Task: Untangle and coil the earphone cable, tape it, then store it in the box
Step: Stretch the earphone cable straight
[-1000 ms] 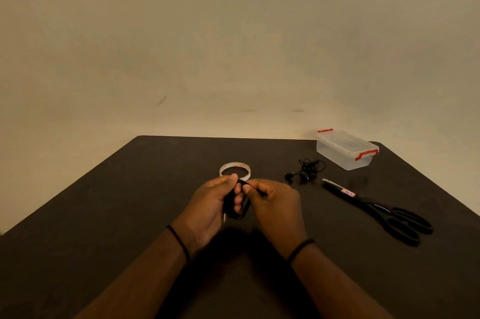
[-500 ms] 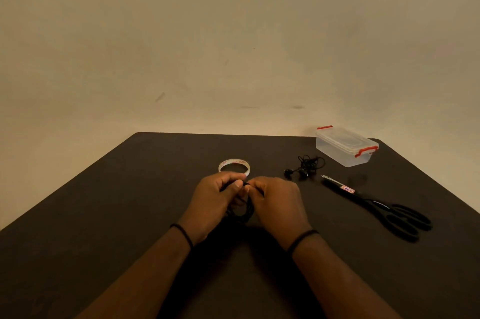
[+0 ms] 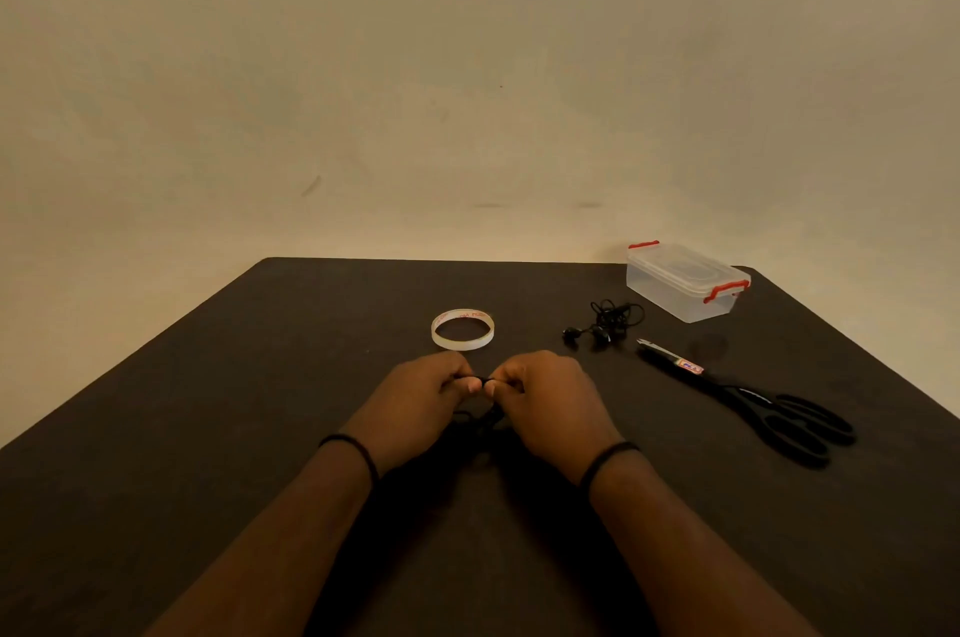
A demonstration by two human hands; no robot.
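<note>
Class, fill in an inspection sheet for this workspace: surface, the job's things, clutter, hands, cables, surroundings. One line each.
Surface: dark table, matte.
Job's things: tape roll lying flat beyond the hands; clear box, lid on, red clips, far right; scissors at right.
Clutter: nothing seen.
Hands: left hand and right hand pinch a black cable between them.
Cables: a second tangled earphone cable lies beside the box.
Surroundings: plain beige wall.

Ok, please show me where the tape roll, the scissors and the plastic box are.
tape roll (image 3: 462,343), head view, on the near side of its clear ring.
scissors (image 3: 748,395), head view, where the blades meet the black handles.
plastic box (image 3: 675,296), head view, on its clear front wall.
</note>
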